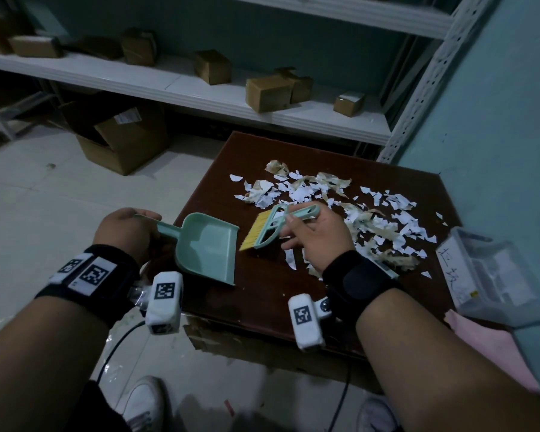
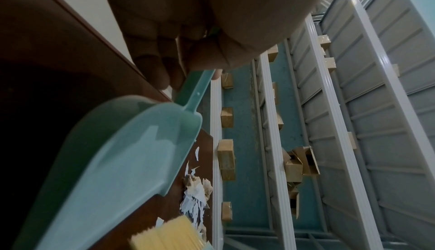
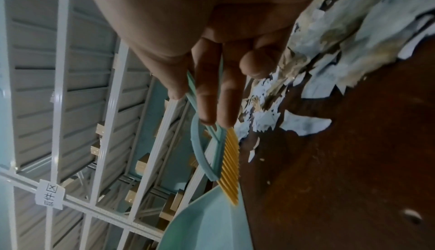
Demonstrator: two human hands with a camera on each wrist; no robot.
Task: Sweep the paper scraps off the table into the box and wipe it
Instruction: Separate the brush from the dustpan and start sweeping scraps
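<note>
Paper scraps: torn white and tan-stained pieces (image 1: 349, 210), strewn in a loose heap over the far and right part of the dark brown bench (image 1: 262, 294); a few stray bits lie nearer the right wrist.
Dustpan: pale green plastic (image 1: 205, 247), its open mouth facing the brush, its tray over the bench's left part with nothing in it; whether its lip touches the bench cannot be told.
Left hand: its grip (image 1: 123, 230) is clamped on the dustpan's handle, fingers curled round it, out past the bench's left edge.
Brush: pale green frame with yellow bristles (image 1: 264, 230), just beside the dustpan's mouth, bristles pointing toward the pan.
Right hand: its grip (image 1: 317, 235) pinches the brush handle between thumb and fingers, above the near edge of the scraps.
Box: clear plastic (image 1: 493, 275) with handwritten characters on its near wall, at the bench's right edge, well apart from the dustpan.
Hard to make out: the box is blurred and cut by the picture's edge, so its contents are unreadable; the hand and wrist cover part of the scraps; the wrist views are dim and smeared, and the left one shows only the brush's bristle tips.
Behind: white shelves (image 1: 200, 88) with small cardboard boxes.
</note>
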